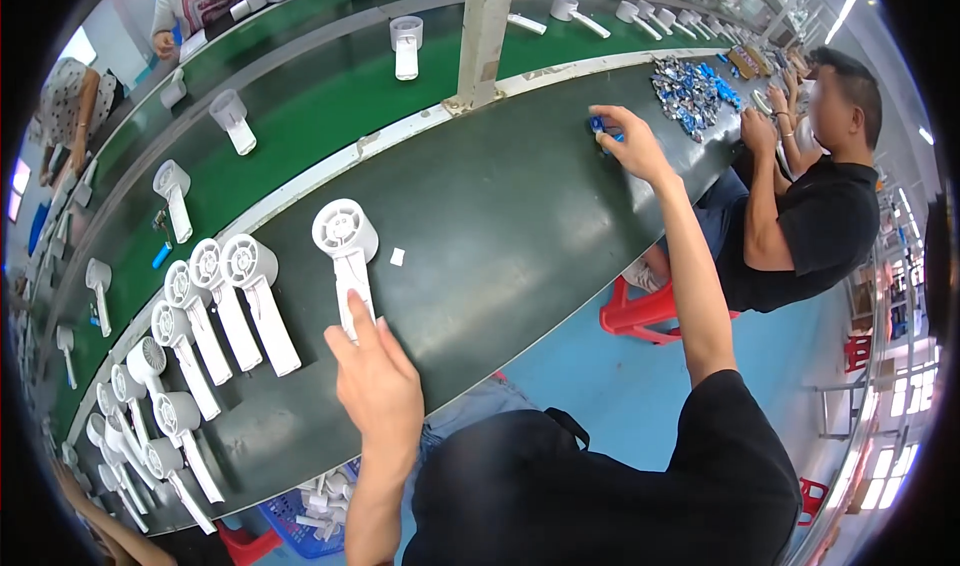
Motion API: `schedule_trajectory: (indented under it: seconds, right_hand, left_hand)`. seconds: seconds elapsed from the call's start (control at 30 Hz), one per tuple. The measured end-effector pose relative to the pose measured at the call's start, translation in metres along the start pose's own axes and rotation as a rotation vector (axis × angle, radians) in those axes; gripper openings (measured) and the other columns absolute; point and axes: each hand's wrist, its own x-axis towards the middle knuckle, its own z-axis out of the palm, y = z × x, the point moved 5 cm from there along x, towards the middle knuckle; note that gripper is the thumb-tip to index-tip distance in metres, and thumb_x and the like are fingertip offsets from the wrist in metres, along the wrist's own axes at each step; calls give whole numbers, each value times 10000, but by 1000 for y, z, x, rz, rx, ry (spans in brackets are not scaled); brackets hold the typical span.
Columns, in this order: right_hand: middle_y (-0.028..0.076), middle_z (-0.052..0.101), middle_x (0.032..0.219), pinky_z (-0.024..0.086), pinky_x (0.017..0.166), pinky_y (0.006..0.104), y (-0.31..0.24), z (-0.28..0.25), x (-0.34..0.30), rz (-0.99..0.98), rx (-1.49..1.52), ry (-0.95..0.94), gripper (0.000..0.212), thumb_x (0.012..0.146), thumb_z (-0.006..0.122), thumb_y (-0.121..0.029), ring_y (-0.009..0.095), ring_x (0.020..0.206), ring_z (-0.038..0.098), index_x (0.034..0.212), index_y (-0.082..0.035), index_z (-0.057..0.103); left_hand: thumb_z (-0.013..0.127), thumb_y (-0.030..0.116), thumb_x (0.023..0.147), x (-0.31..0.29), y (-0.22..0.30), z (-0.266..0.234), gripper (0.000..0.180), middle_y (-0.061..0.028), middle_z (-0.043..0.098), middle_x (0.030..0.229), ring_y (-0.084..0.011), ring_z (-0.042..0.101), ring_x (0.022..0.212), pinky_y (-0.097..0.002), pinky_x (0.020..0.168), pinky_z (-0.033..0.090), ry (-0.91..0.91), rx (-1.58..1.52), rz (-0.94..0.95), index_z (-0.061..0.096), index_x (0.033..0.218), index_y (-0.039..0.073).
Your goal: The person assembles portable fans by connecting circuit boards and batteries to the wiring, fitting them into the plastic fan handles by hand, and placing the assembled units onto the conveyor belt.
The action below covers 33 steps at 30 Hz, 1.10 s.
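Observation:
My left hand (378,376) is at the lower end of a white handheld fan body (345,234), its fingers on the handle. The fan lies on the dark green table, its round head pointing away from me and its ribbed inside facing up. Out to the right, my arm stretched, my right hand (638,148) pinches a small blue part (605,134) between thumb and fingers. What exactly the part is, I cannot make out. A small white square piece (397,257) lies just right of the fan head.
Several white fan bodies (262,306) stand in rows at left. A green conveyor (320,96) carries more beyond a pale rail and post (485,41). A heap of blue and silver parts (690,96) lies at far right, near a seated co-worker (830,186). A blue basket (290,526) sits below.

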Motion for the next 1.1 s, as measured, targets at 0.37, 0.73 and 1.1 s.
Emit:
schedule_trajectory:
  seconds: [0.37,0.73,1.1]
  right_hand:
    - [88,671,1029,520,822,290,-159,35,-36,73,959,-286,223,933,616,-57,138,903,641,1146,0,583]
    - [41,621,1120,475,927,284,-309,111,-86,35,1397,-827,205,927,661,-92,107,1046,595,1096,-25,568]
    - [69,685,984,494,781,253,-275,135,-71,58,845,-484,170,967,541,-46,105,862,618,1122,7,585]
  left_hand:
    - [698,34,831,4,-2,-41,399,-139,593,1027,-268,584,875,-341,756,477,67,-400,169,632,1221,-8]
    - [602,-10,912,6,-26,-51,296,-209,670,1096,-276,642,1081,-409,964,491,73,-1231,109,569,1206,-16]
    - [690,101,852,44,-11,-16,93,-104,571,726,-271,554,597,-380,559,443,-21,-96,342,665,927,53]
